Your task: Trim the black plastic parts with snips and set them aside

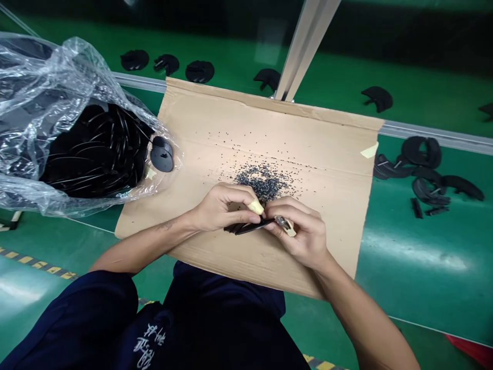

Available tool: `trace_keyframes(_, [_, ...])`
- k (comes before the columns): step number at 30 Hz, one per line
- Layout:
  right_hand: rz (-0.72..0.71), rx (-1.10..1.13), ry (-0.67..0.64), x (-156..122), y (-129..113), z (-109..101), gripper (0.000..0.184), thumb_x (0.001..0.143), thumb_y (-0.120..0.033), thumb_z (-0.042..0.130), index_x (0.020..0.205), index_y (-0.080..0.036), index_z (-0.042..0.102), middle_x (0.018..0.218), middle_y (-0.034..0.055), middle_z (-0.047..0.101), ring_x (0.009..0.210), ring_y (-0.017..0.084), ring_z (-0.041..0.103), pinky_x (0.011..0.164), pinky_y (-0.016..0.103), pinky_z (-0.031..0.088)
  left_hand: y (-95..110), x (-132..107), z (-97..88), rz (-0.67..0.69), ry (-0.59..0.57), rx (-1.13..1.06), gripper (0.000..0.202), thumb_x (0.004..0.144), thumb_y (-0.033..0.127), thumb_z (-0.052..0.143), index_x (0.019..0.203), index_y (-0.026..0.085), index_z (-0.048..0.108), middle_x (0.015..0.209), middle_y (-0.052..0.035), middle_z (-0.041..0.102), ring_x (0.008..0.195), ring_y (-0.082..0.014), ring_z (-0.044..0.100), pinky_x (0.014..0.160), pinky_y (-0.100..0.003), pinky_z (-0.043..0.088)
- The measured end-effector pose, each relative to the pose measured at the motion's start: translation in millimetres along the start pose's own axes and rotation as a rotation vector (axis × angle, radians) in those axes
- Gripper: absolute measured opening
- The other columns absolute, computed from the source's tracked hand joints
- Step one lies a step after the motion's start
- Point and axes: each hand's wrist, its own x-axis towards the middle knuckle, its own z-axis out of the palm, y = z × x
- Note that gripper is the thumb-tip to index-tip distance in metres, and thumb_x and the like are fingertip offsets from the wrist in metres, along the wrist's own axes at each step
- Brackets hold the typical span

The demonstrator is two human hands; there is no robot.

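My left hand point(231, 208) is closed on a thin, black plastic part point(246, 226) with a curved edge, held low over the cardboard. Pale yellow tape wraps its index fingertip. Close against it, my right hand point(298, 226) is closed round a small shiny metal tool point(284, 224) with pale tape near it; the fingers hide most of the tool, so its kind is unclear. The fingertips of both hands meet at the black part. Just beyond them lies a scattered pile of tiny black bits point(265, 180) on the cardboard sheet point(208, 113).
A clear plastic bag point(88, 61) full of black discs point(96, 149) lies at left, with one round black piece point(162, 154) at its mouth. Curved black parts point(423, 151) sit on the green table point(416, 262) at right. A metal post point(308, 46) rises behind the cardboard.
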Motion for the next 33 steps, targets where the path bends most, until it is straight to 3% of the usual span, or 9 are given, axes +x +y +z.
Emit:
trace_keyframes(4, [0.006, -0.053, 0.017, -1, -1, 2, 0.003, 0.091, -0.019, 0.070, 0.093, -0.021, 0.069, 0.090, 0.0059, 0.071, 0.079, 0.017, 0.067, 0.067, 0.031, 0.055, -1, 0, -2.8, -0.028, -0.011, 0.053, 0.036, 0.092, 0.048, 0.068, 0.085, 0.015, 0.078, 0.079, -0.0068, 0.074, 0.072, -0.0117, 0.069, 0.068, -0.022, 0.056])
trace_keyframes(6, [0.027, -0.123, 0.082, 0, -2, 1, 0.004, 0.091, -0.019, 0.070, 0.092, -0.022, 0.068, 0.090, 0.0054, 0.071, 0.080, 0.018, 0.066, 0.069, 0.032, 0.054, -3, -1, -1.5, -0.069, -0.009, 0.018, 0.052, 0.096, 0.061, 0.054, 0.097, 0.016, 0.079, 0.091, -0.0093, 0.076, 0.083, -0.0140, 0.073, 0.073, -0.024, 0.059])
trace_keyframes(8, [0.049, -0.191, 0.117, 2, -2, -2, 0.004, 0.091, -0.020, 0.069, 0.093, -0.022, 0.067, 0.090, 0.0052, 0.070, 0.083, 0.018, 0.066, 0.072, 0.033, 0.054, -6, -2, 1.0, -0.068, 0.012, 0.032, 0.057, 0.090, 0.067, 0.057, 0.110, 0.017, 0.076, 0.103, -0.0103, 0.077, 0.092, -0.0160, 0.074, 0.079, -0.026, 0.062])
trace_keyframes(11, [0.090, -0.274, 0.077, 4, 2, -11, 0.006, 0.092, -0.024, 0.068, 0.096, -0.021, 0.066, 0.093, 0.0056, 0.069, 0.084, 0.018, 0.065, 0.073, 0.032, 0.052, -9, -2, 2.6, 0.027, 0.119, 0.227, 0.038, 0.083, 0.044, 0.079, 0.110, 0.017, 0.075, 0.101, -0.0075, 0.078, 0.089, -0.0145, 0.074, 0.081, -0.025, 0.062])
trace_keyframes(13, [0.116, -0.428, 0.035, 4, 8, -19, 0.008, 0.093, -0.025, 0.065, 0.100, -0.021, 0.066, 0.092, 0.0059, 0.068, 0.080, 0.019, 0.063, 0.071, 0.032, 0.050, -9, -1, 0.2, 0.112, 0.183, 0.354, 0.021, 0.086, 0.027, 0.078, 0.104, 0.016, 0.076, 0.098, -0.0068, 0.077, 0.091, -0.0136, 0.073, 0.084, -0.026, 0.062])
trace_keyframes(15, [0.111, -0.679, -0.005, 2, 15, -25, 0.011, 0.095, -0.022, 0.059, 0.101, -0.020, 0.067, 0.087, 0.0065, 0.067, 0.077, 0.020, 0.060, 0.068, 0.033, 0.047, -9, 1, -3.7, 0.182, 0.197, 0.412, 0.019, 0.087, 0.021, 0.077, 0.105, 0.015, 0.076, 0.101, -0.0079, 0.077, 0.096, -0.0138, 0.072, 0.087, -0.028, 0.062])
trace_keyframes(18, [0.045, -0.882, -0.065, 0, 20, -29, 0.017, 0.095, -0.019, 0.054, 0.106, -0.017, 0.067, 0.087, 0.0080, 0.067, 0.078, 0.021, 0.058, 0.069, 0.034, 0.045, -9, 3, -7.8, 0.217, 0.175, 0.439, 0.021, 0.088, 0.019, 0.075, 0.109, 0.015, 0.075, 0.102, -0.0081, 0.076, 0.097, -0.0133, 0.072, 0.087, -0.027, 0.062])
trace_keyframes(28, [-0.138, -0.882, -0.071, 0, 14, -21, 0.016, 0.097, -0.021, 0.057, 0.108, -0.015, 0.068, 0.085, 0.0068, 0.069, 0.075, 0.018, 0.056, 0.067, 0.031, 0.044, -11, 1, -5.4, 0.274, 0.086, 0.412, 0.020, 0.089, 0.019, 0.074, 0.109, 0.015, 0.075, 0.099, -0.0090, 0.076, 0.095, -0.0143, 0.071, 0.084, -0.028, 0.061])
trace_keyframes(33, [-0.189, -0.997, -0.074, 0, 11, -22, 0.018, 0.095, -0.011, 0.052, 0.101, -0.015, 0.068, 0.074, 0.0034, 0.066, 0.069, 0.016, 0.051, 0.064, 0.030, 0.041, -12, 1, -5.6, 0.281, 0.069, 0.392, 0.020, 0.088, 0.018, 0.076, 0.108, 0.017, 0.075, 0.098, -0.0082, 0.077, 0.093, -0.0149, 0.072, 0.081, -0.029, 0.060])
